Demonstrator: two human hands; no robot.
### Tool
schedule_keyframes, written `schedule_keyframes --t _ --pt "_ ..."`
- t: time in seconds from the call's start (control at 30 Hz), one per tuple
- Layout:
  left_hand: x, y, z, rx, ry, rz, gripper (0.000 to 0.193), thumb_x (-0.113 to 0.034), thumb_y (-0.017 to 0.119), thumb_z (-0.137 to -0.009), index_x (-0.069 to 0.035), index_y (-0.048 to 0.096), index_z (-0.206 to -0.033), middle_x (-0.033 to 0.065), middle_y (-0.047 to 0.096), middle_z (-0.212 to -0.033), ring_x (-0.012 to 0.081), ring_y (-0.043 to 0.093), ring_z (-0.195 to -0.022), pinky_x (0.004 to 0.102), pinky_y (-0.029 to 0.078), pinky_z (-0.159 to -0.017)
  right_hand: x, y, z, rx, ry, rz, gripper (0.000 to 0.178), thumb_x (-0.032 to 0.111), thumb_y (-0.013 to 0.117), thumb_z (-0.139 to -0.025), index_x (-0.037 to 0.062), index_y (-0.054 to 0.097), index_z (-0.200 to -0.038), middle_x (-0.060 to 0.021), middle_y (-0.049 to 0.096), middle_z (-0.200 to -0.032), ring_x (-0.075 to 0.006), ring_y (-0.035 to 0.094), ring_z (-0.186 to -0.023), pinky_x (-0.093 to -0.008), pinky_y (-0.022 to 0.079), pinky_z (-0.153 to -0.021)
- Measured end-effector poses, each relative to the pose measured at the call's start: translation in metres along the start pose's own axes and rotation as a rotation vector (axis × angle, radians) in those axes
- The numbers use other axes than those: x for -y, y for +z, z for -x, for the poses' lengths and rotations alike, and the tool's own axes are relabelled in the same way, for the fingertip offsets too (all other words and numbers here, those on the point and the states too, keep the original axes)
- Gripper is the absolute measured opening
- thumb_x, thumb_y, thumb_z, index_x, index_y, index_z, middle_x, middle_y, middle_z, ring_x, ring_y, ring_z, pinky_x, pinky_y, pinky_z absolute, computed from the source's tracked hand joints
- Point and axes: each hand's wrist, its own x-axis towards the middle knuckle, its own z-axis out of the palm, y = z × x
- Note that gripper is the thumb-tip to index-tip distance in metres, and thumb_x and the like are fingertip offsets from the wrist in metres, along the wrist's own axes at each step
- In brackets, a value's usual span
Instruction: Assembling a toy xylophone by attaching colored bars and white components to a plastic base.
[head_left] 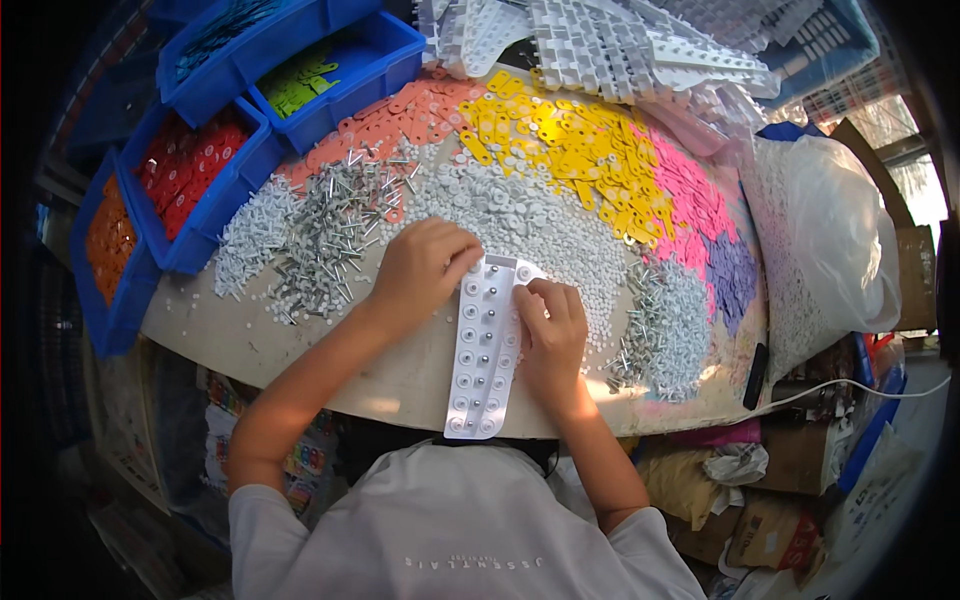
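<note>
A long white plastic strip [484,345] lies lengthwise in front of me at the table's near edge. Round white washer-like pieces sit in two rows along it, with small metal-looking pins down the middle. My left hand [425,268] is closed at the strip's upper left corner, thumb and fingertips together. Whatever they pinch is too small to make out. At the upper right edge, my right hand [552,328] has curled fingers touching the strip; anything between them is hidden. Beyond both hands spreads a heap of small white round pieces [490,205].
Metal pins [345,215] are heaped at left, more white pins [680,330] at right. Yellow tabs [600,160], salmon, pink and purple tabs [732,280] arc behind. Blue bins [195,245] stand left, stacked white strips [600,50] at the back, a plastic sack [830,230] right.
</note>
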Motion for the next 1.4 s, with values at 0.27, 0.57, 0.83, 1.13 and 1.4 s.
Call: schedule_keyframes --t 0.27,0.57,0.83,1.13,1.4 --pt "0.036 0.017 -0.051 0.089 -0.003 -0.195 0.011 -0.016 0.074 -0.086 -0.006 0.073 -0.091 0.0092 0.067 -0.085 0.0292 0.065 -0.087 0.0413 0.051 -0.078 -0.011 0.003 0.001 -0.103 0.147 -0.2 0.016 -0.003 0.069 -0.086 -0.0006 0.066 -0.101 -0.0137 0.064 -0.096 -0.0314 0.062 -0.089 -0.0391 0.05 -0.075" --pt "0.042 0.029 -0.053 0.146 0.05 -0.171 0.009 -0.012 0.074 -0.082 -0.007 0.071 -0.089 0.0077 0.065 -0.087 0.0299 0.064 -0.09 0.0429 0.05 -0.08 -0.057 -0.01 -0.033 0.027 0.226 -0.147 0.01 0.0 0.066 -0.087 0.0025 0.066 -0.097 -0.014 0.064 -0.096 -0.0332 0.058 -0.092 -0.0434 0.047 -0.084" --pt "0.013 -0.001 -0.044 0.139 -0.211 -0.028 0.01 -0.011 0.074 -0.085 -0.005 0.069 -0.091 0.0083 0.066 -0.088 0.0253 0.064 -0.088 0.0383 0.05 -0.077 -0.06 0.019 -0.071 0.171 0.272 -0.164 0.009 0.009 0.072 -0.085 0.0045 0.067 -0.09 -0.0113 0.067 -0.083 -0.0334 0.062 -0.081 -0.0436 0.048 -0.076" --pt "-0.015 -0.028 0.01 0.221 -0.199 0.261 0.01 -0.008 0.073 -0.086 -0.003 0.072 -0.095 0.0076 0.068 -0.092 0.024 0.061 -0.091 0.036 0.049 -0.084 -0.062 0.018 -0.066 0.156 0.37 -0.141 0.01 0.007 0.07 -0.088 0.0001 0.065 -0.093 -0.0152 0.068 -0.085 -0.0297 0.066 -0.081 -0.0387 0.051 -0.073" --pt "-0.03 -0.019 0.04 0.321 -0.196 0.303 0.008 -0.006 0.073 -0.086 -0.004 0.072 -0.094 0.0065 0.064 -0.091 0.0245 0.06 -0.093 0.0353 0.049 -0.082 -0.02 -0.043 -0.023 0.178 0.397 -0.477 0.009 0.003 0.071 -0.089 0.0001 0.069 -0.098 -0.0117 0.068 -0.093 -0.0242 0.064 -0.082 -0.0342 0.05 -0.076"
